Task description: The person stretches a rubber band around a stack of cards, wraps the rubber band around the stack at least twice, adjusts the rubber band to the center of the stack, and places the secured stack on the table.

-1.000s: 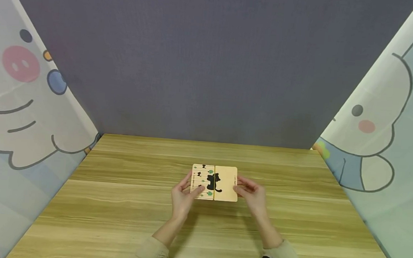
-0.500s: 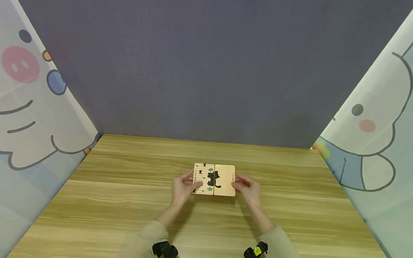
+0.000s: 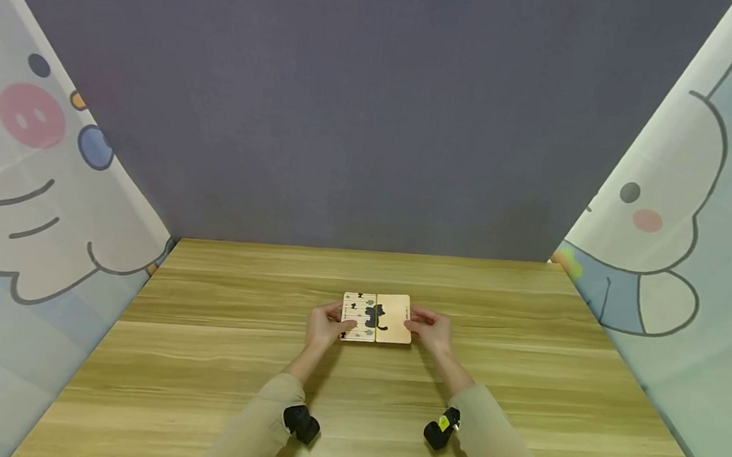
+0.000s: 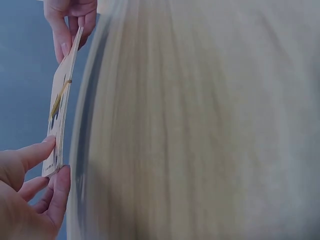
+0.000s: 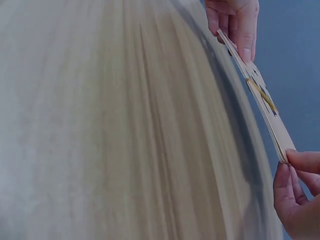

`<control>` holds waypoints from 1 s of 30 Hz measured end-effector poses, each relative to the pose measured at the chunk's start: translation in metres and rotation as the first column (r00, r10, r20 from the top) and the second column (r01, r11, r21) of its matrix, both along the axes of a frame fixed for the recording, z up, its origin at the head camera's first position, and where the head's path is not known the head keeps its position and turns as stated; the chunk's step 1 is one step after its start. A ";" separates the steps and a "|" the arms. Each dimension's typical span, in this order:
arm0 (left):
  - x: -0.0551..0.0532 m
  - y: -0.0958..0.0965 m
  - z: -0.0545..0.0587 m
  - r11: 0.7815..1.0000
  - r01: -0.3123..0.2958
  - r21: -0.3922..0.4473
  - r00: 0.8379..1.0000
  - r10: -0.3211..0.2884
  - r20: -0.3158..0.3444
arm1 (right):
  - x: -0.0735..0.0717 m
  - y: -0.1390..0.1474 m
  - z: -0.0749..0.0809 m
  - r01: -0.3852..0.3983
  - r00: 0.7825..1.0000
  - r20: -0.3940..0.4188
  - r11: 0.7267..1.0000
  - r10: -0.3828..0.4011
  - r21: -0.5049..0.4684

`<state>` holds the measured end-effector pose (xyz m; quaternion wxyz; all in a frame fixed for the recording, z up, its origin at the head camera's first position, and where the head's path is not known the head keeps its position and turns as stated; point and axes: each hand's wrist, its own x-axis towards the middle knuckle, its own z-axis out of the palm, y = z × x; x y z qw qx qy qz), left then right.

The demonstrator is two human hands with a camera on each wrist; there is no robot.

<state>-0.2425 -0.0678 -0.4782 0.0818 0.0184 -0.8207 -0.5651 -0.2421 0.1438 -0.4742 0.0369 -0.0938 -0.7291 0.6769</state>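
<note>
A thin cream pad [image 3: 394,322] printed with a black cat lies level between the two hands in the head view, its left half lined with small cat and leaf prints. A yellow band [image 4: 60,100] runs round its middle; from the side, stacked layers show at its edge. My left hand [image 3: 323,328] pinches the left end, thumb on top and fingers beneath. At the opposite end, my right hand [image 3: 433,330] pinches the edge in the same way. Both wrist views show the pad edge-on, held above the table.
The wood-grain table [image 3: 227,389] spreads under the arms. Behind it stands a dark grey panel [image 3: 374,116], with cartoon-print curtains [image 3: 672,229] along the sides. Each sleeve carries a black wrist camera [image 3: 301,422].
Both hands, still gripping the pad, have reached a little farther forward and it looks smaller. Its near edge has shifted up in the head view, and the forearms show more.
</note>
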 end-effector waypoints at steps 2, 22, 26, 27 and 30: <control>-0.002 0.000 -0.002 1.000 -0.003 -0.019 1.000 0.003 0.010 | -0.003 -0.001 -0.002 0.002 1.000 -0.008 1.000 -0.002 0.020; -0.008 0.002 -0.010 0.999 -0.036 0.039 0.998 0.034 0.057 | -0.008 0.000 -0.007 -0.015 0.997 0.081 0.992 0.005 0.128; -0.005 -0.001 -0.009 0.997 -0.027 0.069 0.997 0.022 0.071 | -0.007 0.002 -0.006 -0.044 0.995 0.099 0.988 0.029 0.149; -0.004 -0.002 -0.009 0.997 -0.020 0.078 0.997 0.014 0.073 | -0.006 0.003 -0.006 -0.050 0.994 0.102 0.987 0.034 0.150; 0.000 -0.006 -0.006 0.995 0.006 0.100 0.997 -0.014 0.076 | -0.004 0.008 -0.004 -0.077 0.995 0.079 0.982 0.064 0.173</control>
